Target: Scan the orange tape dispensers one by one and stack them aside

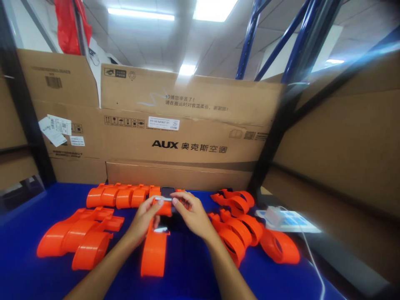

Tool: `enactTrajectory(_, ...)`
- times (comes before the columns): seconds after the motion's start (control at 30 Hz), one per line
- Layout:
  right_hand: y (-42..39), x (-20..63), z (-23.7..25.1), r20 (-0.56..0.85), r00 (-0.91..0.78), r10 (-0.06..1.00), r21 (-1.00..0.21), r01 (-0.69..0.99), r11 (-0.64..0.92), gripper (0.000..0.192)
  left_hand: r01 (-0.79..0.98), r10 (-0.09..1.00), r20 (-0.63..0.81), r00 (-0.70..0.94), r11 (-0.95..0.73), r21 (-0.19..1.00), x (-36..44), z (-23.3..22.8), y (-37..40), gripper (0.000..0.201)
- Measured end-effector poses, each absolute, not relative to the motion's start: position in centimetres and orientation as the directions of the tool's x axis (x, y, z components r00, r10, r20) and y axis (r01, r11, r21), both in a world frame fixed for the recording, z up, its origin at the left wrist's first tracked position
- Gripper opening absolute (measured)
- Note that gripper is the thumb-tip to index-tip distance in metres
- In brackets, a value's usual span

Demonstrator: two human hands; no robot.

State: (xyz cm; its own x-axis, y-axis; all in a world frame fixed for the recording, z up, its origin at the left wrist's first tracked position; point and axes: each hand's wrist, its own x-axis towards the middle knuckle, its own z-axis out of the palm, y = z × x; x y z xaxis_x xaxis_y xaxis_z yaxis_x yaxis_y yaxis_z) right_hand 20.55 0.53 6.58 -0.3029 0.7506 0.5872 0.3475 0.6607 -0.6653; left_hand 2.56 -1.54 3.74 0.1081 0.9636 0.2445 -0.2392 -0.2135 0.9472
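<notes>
At the middle of the table, my left hand (146, 216) is closed on an orange plastic part (163, 208). A thin white strip (163, 198) lies along its top edge. From the other side, my right hand (192, 214) pinches the right end of the part and strip between thumb and forefinger. Just below my hands lies another orange curved piece (153, 254), with a small white patch (161, 229) by its upper end. Behind my fingers is a dark rectangular object (168, 191), partly hidden. What lies under my right palm is hidden.
Rows of orange curved parts (125, 196) sit at the back left, with several more at the front left (78, 233) and right (237, 233). At right, a white-and-blue board (293, 221) has a cable (314, 266). Cardboard panels (187, 166) wall the blue table (184, 271).
</notes>
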Motion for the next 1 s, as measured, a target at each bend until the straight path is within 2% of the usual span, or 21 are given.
enactTrajectory(0.13,0.6,20.5,6.5,0.562,-0.334,0.757,-0.685,0.325,0.652,0.020,-0.230,0.954,0.230,0.192,-0.184,0.956,2.8,2.8,-0.9,0.039)
enactTrajectory(0.37,0.9,21.0,6.5,0.616,-0.236,0.751,-0.659,0.368,0.656,0.023,-0.227,0.961,0.212,0.180,-0.169,0.959,2.7,2.0,-0.8,0.055)
enactTrajectory(0.73,1.0,21.0,6.4,0.602,-0.181,0.778,-0.711,0.323,0.625,0.025,-0.243,0.963,0.239,0.127,-0.204,0.948,2.7,2.8,-1.1,0.055)
enactTrajectory(0.9,1.0,21.4,6.5,0.589,-0.127,0.798,-0.752,0.277,0.598,0.028,-0.249,0.952,0.293,0.089,-0.264,0.932,2.0,3.3,-0.8,0.048)
enactTrajectory(1.0,1.2,22.0,6.7,0.605,-0.066,0.794,-0.754,0.273,0.597,0.028,-0.294,0.965,0.260,0.033,-0.239,0.925,1.1,3.1,-0.3,0.044)
